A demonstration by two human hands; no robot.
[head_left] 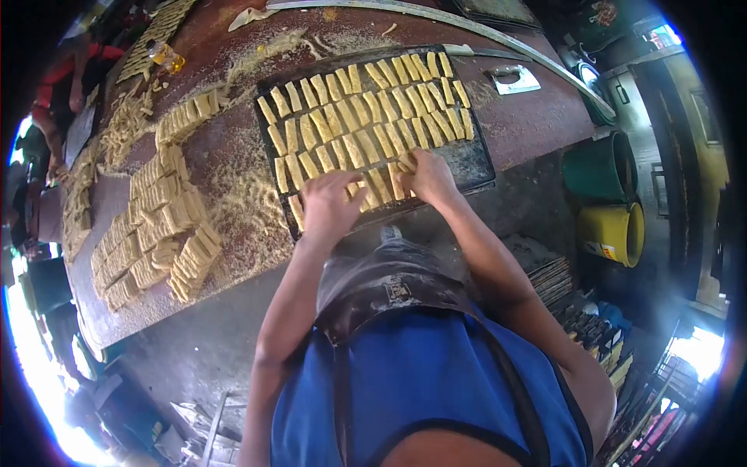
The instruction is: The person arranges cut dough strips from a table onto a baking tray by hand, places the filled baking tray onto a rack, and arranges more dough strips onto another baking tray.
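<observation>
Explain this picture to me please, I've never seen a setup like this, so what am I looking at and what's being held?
There's no machine here: a person works with bare hands. The one picture comes from a camera worn on their head, looking forward and down, so their arms reach away from you. On the reddish table is a dark tray with rows of yellowish strips. Similar strips are stacked in piles to the person's left, among scattered crumbs. The left hand is over the tray's near row; whether it grips anything is hidden. The right hand seems to pinch a strip there, though the grip is hard to make out.
</observation>
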